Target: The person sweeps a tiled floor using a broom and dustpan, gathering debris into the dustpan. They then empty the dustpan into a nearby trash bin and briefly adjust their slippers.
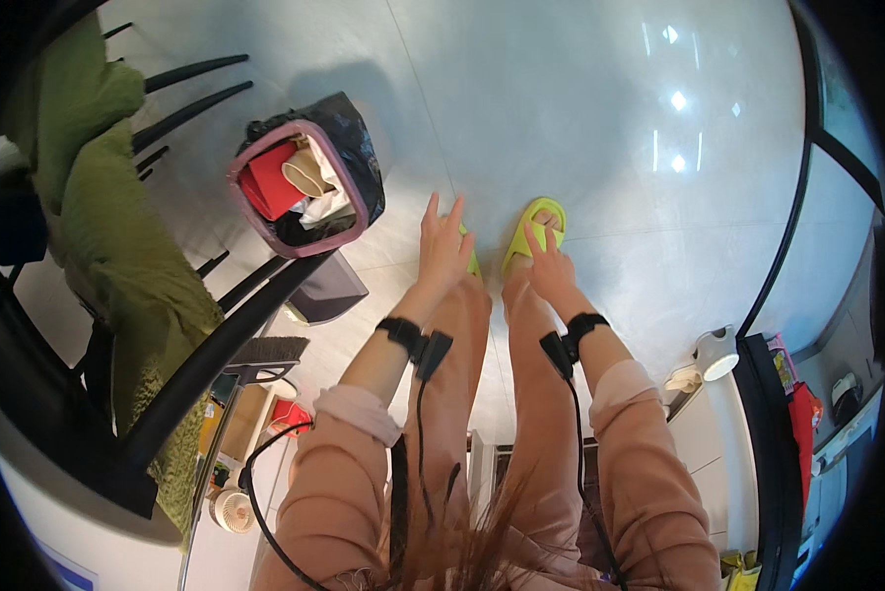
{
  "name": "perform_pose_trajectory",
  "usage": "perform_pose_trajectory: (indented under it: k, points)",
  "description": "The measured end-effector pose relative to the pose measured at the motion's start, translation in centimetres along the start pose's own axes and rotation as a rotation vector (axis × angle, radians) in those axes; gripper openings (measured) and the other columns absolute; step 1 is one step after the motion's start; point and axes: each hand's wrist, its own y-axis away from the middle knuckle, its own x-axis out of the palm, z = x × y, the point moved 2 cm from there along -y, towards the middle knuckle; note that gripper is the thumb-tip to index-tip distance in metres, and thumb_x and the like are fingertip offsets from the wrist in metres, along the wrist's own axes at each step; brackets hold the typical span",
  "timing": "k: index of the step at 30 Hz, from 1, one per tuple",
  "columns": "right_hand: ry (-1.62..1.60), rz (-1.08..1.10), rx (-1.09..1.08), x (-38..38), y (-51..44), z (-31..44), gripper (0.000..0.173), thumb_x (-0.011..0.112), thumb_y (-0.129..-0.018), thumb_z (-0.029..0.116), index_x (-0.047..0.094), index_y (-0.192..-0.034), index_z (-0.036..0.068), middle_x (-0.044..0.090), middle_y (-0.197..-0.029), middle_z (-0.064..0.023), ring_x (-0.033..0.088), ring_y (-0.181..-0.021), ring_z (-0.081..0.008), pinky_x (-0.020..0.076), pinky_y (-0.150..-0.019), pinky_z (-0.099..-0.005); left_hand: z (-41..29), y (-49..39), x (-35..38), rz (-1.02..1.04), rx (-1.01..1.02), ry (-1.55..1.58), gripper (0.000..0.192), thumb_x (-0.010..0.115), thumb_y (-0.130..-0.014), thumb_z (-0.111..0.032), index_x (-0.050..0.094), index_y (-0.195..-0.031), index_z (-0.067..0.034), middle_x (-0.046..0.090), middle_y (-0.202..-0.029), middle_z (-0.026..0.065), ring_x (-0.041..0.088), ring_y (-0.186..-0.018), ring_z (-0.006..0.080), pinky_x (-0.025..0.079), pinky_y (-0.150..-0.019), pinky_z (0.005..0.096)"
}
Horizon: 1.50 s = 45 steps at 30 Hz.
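Observation:
Both hands hang in the air over the feet. My left hand (445, 244) has its fingers apart and holds nothing; it is a little right of a waste bin (351, 235) with a pink rim and a black bag. Inside the bin lie a red packet (274, 181), a beige paper cup (305, 174) and white crumpled paper (327, 205). My right hand (551, 267) is empty too, index finger extended above a yellow-green slipper (518, 238). The other slipper (474, 261) is partly hidden behind my left hand. Each wrist wears a black strap with a cabled device.
Black furniture legs (198, 72) and a green fleecy cloth (110, 214) are at the left. A dustpan (329, 292) and a broom head (269, 350) lie below the bin. A small fan (234, 511) is at lower left. A black-framed glass panel (797, 244) stands at the right.

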Motion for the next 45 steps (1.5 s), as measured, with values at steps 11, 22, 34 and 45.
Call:
perform_pose_trajectory:
  k: [11,22,34,45]
  points:
    - [0.142,0.077,0.065,-6.6,7.4,0.8,0.084,0.056,-0.075,0.010,0.012,-0.145,0.025,0.030,-0.140,-0.0237,0.061,-0.087,-0.0376,0.0491,-0.076,-0.0440,4.9,4.4,-18.2,-0.811,-0.359,0.706,0.023,0.059,-0.085,-0.006,0.063,-0.108,-0.004,0.051,-0.117,0.0105,0.051,-0.104,0.0154,0.041,-0.088,0.0250]
    - [-0.103,0.057,0.016,-6.3,8.7,9.1,0.081,0.057,-0.077,0.012,0.013,-0.144,0.027,0.039,-0.131,-0.0190,0.059,-0.095,-0.0379,0.0501,-0.075,-0.0462,8.6,6.3,-20.6,-0.947,-0.537,0.806,0.012,0.066,-0.083,-0.009,0.061,-0.092,-0.003,0.059,-0.082,-0.0017,0.051,-0.072,0.0059,0.041,-0.066,0.0188]
    - [-0.197,-0.051,-0.029,-15.7,15.5,9.7,0.078,0.056,-0.078,0.017,0.014,-0.144,0.017,0.041,-0.129,-0.0240,0.054,-0.101,-0.0409,0.0477,-0.079,-0.0473,0.4,11.3,-22.9,-0.730,-0.444,0.856,0.009,0.063,-0.085,-0.013,0.058,-0.087,-0.005,0.056,-0.075,-0.0008,0.050,-0.066,0.0069,0.042,-0.059,0.0211]
    - [-0.414,-0.384,-0.110,-27.5,25.2,9.4,0.053,0.055,-0.081,0.020,0.041,-0.128,0.003,0.060,-0.105,-0.0243,0.058,-0.098,-0.0381,0.0472,-0.083,-0.0439,-13.7,16.2,-32.3,-0.325,-0.093,0.923,0.005,0.057,-0.085,-0.005,0.055,-0.089,-0.005,0.057,-0.077,-0.0005,0.053,-0.071,0.0080,0.044,-0.066,0.0214]
